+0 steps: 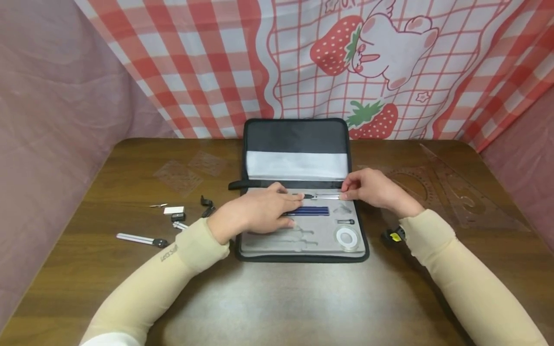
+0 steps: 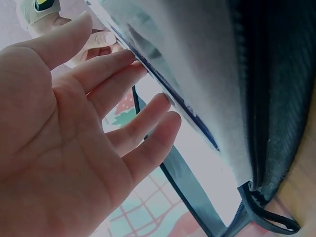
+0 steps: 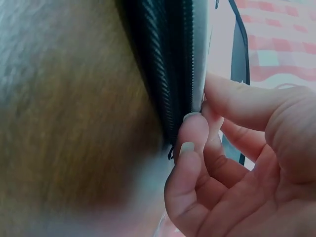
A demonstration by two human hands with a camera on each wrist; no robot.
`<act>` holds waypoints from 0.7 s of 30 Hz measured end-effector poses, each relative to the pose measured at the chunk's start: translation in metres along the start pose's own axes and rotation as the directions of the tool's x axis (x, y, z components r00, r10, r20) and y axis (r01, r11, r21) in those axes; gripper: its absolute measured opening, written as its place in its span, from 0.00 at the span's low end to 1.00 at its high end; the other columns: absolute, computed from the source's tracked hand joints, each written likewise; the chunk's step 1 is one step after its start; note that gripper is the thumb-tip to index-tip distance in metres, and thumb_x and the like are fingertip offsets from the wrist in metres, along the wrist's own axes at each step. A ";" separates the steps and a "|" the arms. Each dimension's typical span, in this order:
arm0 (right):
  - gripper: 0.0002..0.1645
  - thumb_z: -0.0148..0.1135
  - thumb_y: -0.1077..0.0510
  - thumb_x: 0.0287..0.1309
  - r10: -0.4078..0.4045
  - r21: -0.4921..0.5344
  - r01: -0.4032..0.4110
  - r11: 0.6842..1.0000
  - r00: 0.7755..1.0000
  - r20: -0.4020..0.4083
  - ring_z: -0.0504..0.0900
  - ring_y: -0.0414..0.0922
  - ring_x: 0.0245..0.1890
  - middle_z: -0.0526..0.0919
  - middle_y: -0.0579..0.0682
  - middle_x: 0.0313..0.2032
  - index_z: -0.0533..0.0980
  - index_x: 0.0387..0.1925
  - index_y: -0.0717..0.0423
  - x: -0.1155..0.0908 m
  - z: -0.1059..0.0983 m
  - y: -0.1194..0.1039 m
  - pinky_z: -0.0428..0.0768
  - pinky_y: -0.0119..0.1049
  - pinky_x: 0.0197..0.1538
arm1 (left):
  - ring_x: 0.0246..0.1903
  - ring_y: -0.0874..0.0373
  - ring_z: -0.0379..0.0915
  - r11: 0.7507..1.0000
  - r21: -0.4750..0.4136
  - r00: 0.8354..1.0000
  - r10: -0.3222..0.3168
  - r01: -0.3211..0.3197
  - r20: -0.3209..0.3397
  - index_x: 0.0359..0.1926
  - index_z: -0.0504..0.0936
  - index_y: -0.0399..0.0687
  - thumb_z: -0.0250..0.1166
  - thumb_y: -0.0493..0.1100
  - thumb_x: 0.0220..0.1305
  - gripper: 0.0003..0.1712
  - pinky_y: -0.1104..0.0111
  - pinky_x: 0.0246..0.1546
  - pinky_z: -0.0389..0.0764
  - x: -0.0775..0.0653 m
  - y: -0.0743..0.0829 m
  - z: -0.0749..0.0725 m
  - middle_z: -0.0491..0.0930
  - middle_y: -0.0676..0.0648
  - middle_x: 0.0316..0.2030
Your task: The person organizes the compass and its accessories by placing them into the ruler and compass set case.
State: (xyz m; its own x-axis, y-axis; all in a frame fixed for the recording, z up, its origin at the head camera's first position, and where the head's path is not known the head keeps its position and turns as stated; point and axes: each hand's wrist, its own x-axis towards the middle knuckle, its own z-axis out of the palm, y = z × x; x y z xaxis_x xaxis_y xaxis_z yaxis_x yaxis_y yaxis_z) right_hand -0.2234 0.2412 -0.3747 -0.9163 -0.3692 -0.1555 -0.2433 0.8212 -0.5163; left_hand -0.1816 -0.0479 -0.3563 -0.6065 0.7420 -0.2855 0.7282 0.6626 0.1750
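Observation:
An unzipped black drawing-set case (image 1: 303, 259) lies on the table, its grey insert (image 1: 322, 240) facing up. In the insert's top row lies a compass (image 1: 326, 197) with a black head and silver legs. My left hand (image 1: 264, 209) reaches over the insert with fingers extended, fingertips touching the compass's head end and dark blue pencil-like sticks (image 1: 318, 211). At the case's right edge my right hand (image 1: 368, 190) has its thumb and fingers bent together at the compass's leg ends. In the right wrist view, its fingertips (image 3: 192, 128) also touch the case's zipped side.
Left of the case lie another compass (image 1: 140, 239), an eraser (image 1: 174, 210), a sharpener (image 1: 178, 217) and small black parts (image 1: 207, 204). Clear stencils (image 1: 177, 175) lie behind these. To the right are a protractor (image 1: 409, 185) and set square (image 1: 476, 202). A tape roll (image 1: 347, 238) sits in the insert.

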 end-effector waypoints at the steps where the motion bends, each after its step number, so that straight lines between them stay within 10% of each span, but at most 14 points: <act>1: 0.09 0.67 0.51 0.49 0.006 0.001 -0.006 1.000 1.000 -0.002 0.70 0.47 0.30 0.77 0.48 0.29 0.77 0.29 0.49 0.000 0.000 0.000 0.68 0.40 0.33 | 0.65 0.57 0.46 1.000 -0.002 1.000 0.002 -0.002 -0.002 0.70 0.54 0.61 0.47 0.63 0.66 0.35 0.62 0.56 0.64 0.000 0.000 0.000 0.46 0.63 0.69; 21: 0.25 0.69 0.37 0.39 0.204 0.055 -0.208 0.977 0.977 0.069 0.66 0.50 0.36 0.76 0.52 0.33 0.79 0.30 0.52 0.005 -0.004 0.006 0.64 0.41 0.35 | 0.65 0.57 0.48 1.000 0.007 1.000 0.013 -0.013 -0.024 0.69 0.58 0.57 0.48 0.62 0.65 0.34 0.64 0.56 0.63 -0.001 -0.002 0.002 0.48 0.61 0.70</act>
State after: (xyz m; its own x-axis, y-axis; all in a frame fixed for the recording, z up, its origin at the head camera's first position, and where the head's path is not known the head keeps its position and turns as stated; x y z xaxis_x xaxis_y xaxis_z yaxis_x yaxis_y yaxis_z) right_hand -0.2306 0.2457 -0.3751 -0.9224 -0.2233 -0.3150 -0.0301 0.8549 -0.5180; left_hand -0.1816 -0.0504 -0.3584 -0.6045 0.7527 -0.2608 0.7381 0.6524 0.1720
